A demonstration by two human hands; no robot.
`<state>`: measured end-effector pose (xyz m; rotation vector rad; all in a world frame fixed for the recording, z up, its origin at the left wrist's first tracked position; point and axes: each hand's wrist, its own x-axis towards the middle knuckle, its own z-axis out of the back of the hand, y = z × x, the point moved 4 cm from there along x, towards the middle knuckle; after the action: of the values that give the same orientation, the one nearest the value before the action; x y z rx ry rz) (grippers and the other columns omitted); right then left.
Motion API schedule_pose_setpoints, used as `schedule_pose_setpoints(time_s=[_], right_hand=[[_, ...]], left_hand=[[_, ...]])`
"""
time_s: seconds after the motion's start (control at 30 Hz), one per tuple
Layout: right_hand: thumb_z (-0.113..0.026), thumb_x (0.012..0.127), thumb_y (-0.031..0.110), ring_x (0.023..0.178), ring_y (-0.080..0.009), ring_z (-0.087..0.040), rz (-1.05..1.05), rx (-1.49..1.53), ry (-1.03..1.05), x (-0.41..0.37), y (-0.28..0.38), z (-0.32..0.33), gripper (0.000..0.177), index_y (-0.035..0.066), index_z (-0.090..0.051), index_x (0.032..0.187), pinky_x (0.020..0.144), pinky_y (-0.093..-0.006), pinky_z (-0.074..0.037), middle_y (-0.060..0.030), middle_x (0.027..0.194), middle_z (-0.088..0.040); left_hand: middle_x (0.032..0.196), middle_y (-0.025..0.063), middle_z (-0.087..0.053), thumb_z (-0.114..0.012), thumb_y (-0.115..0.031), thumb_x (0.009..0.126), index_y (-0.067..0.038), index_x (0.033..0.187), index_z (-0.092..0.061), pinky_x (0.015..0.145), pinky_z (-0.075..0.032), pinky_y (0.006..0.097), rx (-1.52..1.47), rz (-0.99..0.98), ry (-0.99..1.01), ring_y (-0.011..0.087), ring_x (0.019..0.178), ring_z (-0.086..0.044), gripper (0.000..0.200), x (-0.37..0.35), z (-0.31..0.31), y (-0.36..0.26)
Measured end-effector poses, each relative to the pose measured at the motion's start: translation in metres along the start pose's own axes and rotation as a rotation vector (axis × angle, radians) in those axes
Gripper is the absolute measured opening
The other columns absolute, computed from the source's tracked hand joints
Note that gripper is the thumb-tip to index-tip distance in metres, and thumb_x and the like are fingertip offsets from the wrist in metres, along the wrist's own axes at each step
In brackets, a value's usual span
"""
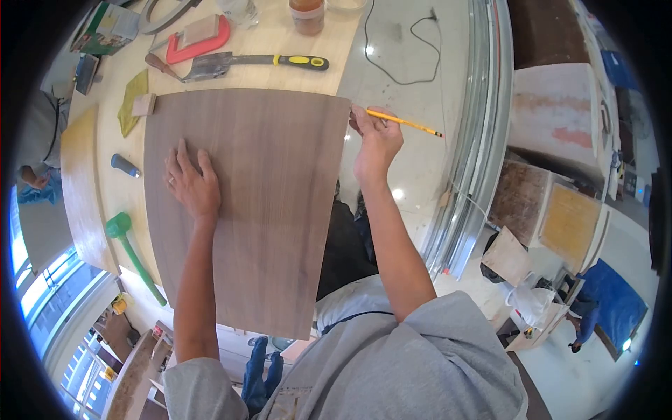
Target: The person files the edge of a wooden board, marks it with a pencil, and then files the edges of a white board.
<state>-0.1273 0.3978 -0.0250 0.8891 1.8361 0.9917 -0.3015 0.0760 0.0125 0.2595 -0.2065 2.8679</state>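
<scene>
A brown wood-grain board [259, 210] lies across the light wooden workbench [332, 70], its near end reaching toward my body. Flat on the board's left half rests my left hand [194, 183], fingers spread, a ring on one finger. At the board's far right corner, my right hand [376, 143] pinches a yellow pencil [406, 122]. The pencil's eraser end points out to the right; its tip is hidden by my fingers near the board's edge.
Beyond the board lie a saw-like tool [301, 61] with a yellow-black handle, a red clamp [203, 40] and a jar [306, 15]. A green mallet [133, 248] and a blue-handled tool [124, 165] sit left. Metal channels [469, 154] run along the right. Another person [38, 133] stands far left.
</scene>
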Motion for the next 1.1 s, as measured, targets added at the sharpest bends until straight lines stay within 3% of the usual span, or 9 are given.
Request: schedule_pose_setpoints(time_s=[0.57, 1.1], right_hand=[[-0.073, 0.099, -0.002, 0.097, -0.0267, -0.077, -0.001, 0.023, 0.028, 0.010, -0.005, -0.002, 0.029, -0.004, -0.055, 0.122, 0.094, -0.0411, -0.062, -0.0198, 0.107, -0.076], [-0.077, 0.095, -0.004, 0.092, -0.0248, -0.077, 0.001, 0.080, 0.002, 0.014, -0.003, -0.005, 0.028, -0.004, -0.059, 0.117, 0.089, -0.0386, -0.063, -0.0183, 0.103, -0.076]], left_hand=[[0.165, 0.0199, -0.046, -0.053, -0.048, 0.109, -0.016, 0.161, -0.050, 0.130, -0.022, 0.0576, -0.005, 0.006, -0.006, 0.0403, 0.157, -0.036, 0.061, 0.003, 0.003, -0.003], [0.165, 0.0190, -0.046, -0.052, -0.049, 0.109, -0.018, 0.161, -0.050, 0.131, -0.021, 0.0574, 0.011, 0.006, 0.005, 0.0401, 0.158, -0.035, 0.061, 0.004, -0.002, 0.002]])
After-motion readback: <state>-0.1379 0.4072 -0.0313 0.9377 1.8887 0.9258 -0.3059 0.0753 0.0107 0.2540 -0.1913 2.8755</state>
